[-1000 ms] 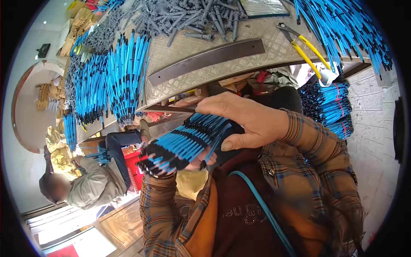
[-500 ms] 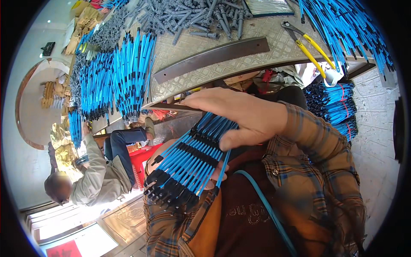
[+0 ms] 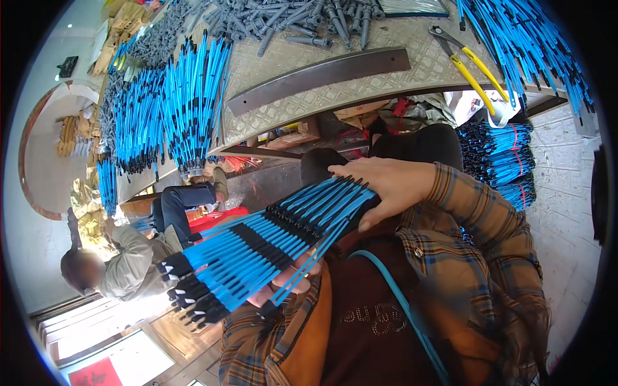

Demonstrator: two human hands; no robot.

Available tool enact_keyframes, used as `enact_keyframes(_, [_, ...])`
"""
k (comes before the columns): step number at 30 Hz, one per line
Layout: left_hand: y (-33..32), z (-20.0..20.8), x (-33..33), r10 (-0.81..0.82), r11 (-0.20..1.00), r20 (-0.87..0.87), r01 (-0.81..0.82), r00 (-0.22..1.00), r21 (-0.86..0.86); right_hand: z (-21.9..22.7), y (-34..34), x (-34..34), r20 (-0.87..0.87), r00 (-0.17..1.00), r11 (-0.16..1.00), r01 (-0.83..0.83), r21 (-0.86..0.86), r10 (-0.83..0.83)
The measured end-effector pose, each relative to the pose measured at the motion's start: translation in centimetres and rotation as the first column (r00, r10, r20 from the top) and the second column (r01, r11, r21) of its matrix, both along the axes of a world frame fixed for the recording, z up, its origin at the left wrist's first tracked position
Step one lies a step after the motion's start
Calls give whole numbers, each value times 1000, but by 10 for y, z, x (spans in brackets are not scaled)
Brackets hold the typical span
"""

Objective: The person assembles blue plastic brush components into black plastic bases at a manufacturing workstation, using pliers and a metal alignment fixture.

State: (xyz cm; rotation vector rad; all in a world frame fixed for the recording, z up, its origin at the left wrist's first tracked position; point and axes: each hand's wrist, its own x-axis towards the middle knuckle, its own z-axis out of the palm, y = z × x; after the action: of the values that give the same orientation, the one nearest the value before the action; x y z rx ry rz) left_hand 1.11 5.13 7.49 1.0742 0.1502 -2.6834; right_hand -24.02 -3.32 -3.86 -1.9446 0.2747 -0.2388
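A bundle of thin blue rods (image 3: 257, 231) with black end pieces and black bands lies tilted in front of my body, fanned into a flat sheet. From beneath, my left hand (image 3: 293, 276) grips it, its fingers curled round the lower edge and mostly hidden by the rods. At the bundle's upper right end, my right hand (image 3: 399, 183) rests against the black tips. Its fingers stretch along the far side while the thumb stands apart on the near side.
On the table, a curved dark metal bar (image 3: 322, 77) lies near yellow-handled cutters (image 3: 473, 67). Grey plastic sleeves (image 3: 277, 22) and blue rods (image 3: 193, 96) are piled behind. Tied bundles (image 3: 512, 157) are stacked at right. Another person (image 3: 129, 257) sits at left.
My right hand has come down from above the bundle onto its upper end. The bundle has tilted flatter, its lower end swinging left and outward in my left hand.
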Motion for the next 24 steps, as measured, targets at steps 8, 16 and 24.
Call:
enact_keyframes(8, [22, 2, 9, 46, 999, -67, -46, 997, 1, 1, 7, 11, 243, 970, 989, 39, -146, -2])
enact_keyframes(16, [43, 2, 15, 80, 996, -152, -84, 985, -17, -6, 9, 18, 196, 980, 984, 11, -180, 25])
enact_keyframes(24, [55, -2, 17, 86, 993, -270, -103, 959, -52, -6, 11, 24, 350, 937, 991, -59, 123, 12])
